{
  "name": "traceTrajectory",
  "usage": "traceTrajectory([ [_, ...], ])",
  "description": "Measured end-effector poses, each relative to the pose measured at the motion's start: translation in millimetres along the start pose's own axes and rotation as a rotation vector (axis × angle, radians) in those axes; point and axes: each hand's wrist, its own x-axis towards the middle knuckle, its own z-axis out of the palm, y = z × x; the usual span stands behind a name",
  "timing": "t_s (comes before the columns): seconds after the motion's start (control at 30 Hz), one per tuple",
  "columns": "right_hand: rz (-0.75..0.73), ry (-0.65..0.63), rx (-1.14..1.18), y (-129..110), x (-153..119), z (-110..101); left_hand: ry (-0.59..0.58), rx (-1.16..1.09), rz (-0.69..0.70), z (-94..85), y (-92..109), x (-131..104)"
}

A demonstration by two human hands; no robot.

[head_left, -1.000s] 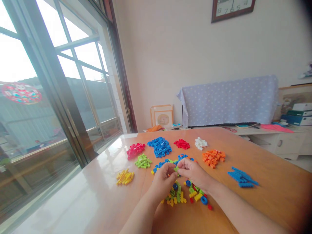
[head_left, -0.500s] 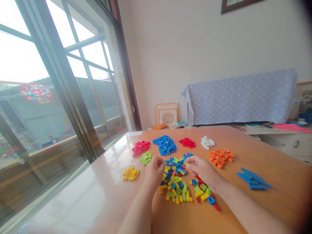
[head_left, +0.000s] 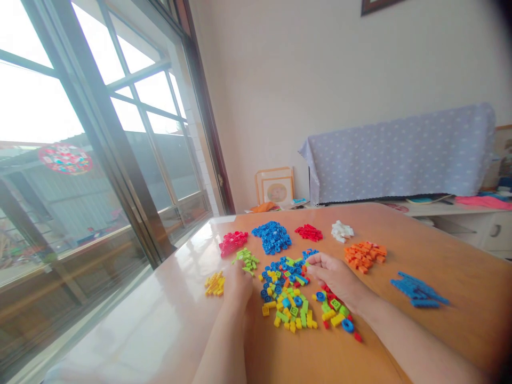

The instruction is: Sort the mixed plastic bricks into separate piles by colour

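A mixed pile of small toy bricks (head_left: 294, 304), in blue, yellow, lime green and orange, lies between my hands. My left hand (head_left: 238, 285) is at the near edge of a lime green brick pile (head_left: 248, 260), its fingers mostly hidden behind the back of the hand. To its left sits a small yellow brick pile (head_left: 215, 284). My right hand (head_left: 334, 277) hovers at the right side of the mixed pile, thumb and fingertips pinched together. A bit of lime green shows at those fingertips, but I cannot make out if it is held. Below that hand lie mixed loose bricks (head_left: 336, 314).
Sorted along the tabletop (head_left: 168, 325) are pink-red bricks (head_left: 233, 243), blue bricks (head_left: 272, 237), red bricks (head_left: 309, 232), white bricks (head_left: 342, 231), orange bricks (head_left: 365, 256) and long blue pieces (head_left: 418, 290). A window stands left; a cloth-covered object (head_left: 396, 154) is behind the table.
My left hand has moved left, from the mixed pile to the lime green pile. My right hand stays about where it was. The view has shifted slightly.
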Motion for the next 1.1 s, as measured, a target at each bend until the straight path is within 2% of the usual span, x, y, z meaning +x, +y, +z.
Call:
traceTrajectory([
  [0.23, -0.02, -0.014, 0.015, -8.1, -4.2, 0.3, -0.09, -0.05, 0.018, 2.5, 1.4, 1.6],
  [0.43, -0.021, -0.007, -0.002, -6.2, -2.8, -0.6, -0.056, -0.179, 0.016, 16.1, -8.9, 8.8],
  [0.57, -0.017, -0.008, -0.011, -4.9, -2.7, -1.5, -0.045, -0.187, 0.022, 15.8, -8.9, 9.5],
  [0.8, 0.052, -0.024, 0.017, -4.3, -1.3, -0.4, -0.058, -0.251, 0.113, 4.8, 19.0, -2.6],
  [0.93, 0.078, -0.007, 0.028, 0.7, 2.7, -0.7, -0.172, -0.354, 0.161, -0.2, 39.4, -14.7],
  [1.1, 0.076, -0.076, -0.01, 1.6, 0.8, 0.1, -0.328, -0.506, 0.244, -3.4, 63.8, -36.4],
])
